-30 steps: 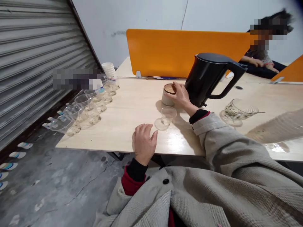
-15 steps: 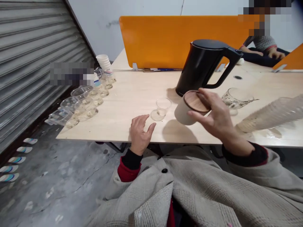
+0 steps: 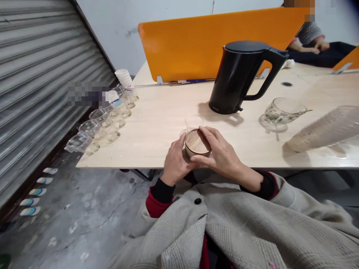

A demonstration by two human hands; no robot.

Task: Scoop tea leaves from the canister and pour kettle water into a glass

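Between both hands is a pale canister with a round wooden lid (image 3: 198,141), close to the table's front edge. My left hand (image 3: 177,160) is curved around its left side. From the right, my right hand (image 3: 221,151) grips the canister, fingers at the lid's rim and thumb across the front. Just behind the canister stands a clear plastic cup (image 3: 194,121), its lower part hidden by the canister and hands. Most of the canister's body is covered by my fingers.
A black electric kettle (image 3: 234,80) stands behind. To the right are a glass pitcher (image 3: 284,112) with dark bits inside and a stack of clear cups (image 3: 325,129). Several clear cups (image 3: 105,121) line the table's left edge near paper cups (image 3: 123,78). Another person's hands (image 3: 321,45) show beyond the orange divider (image 3: 182,48).
My right hand has brought the canister left and down, in front of the clear cup. My left hand, open and apart before, now rests around the canister.
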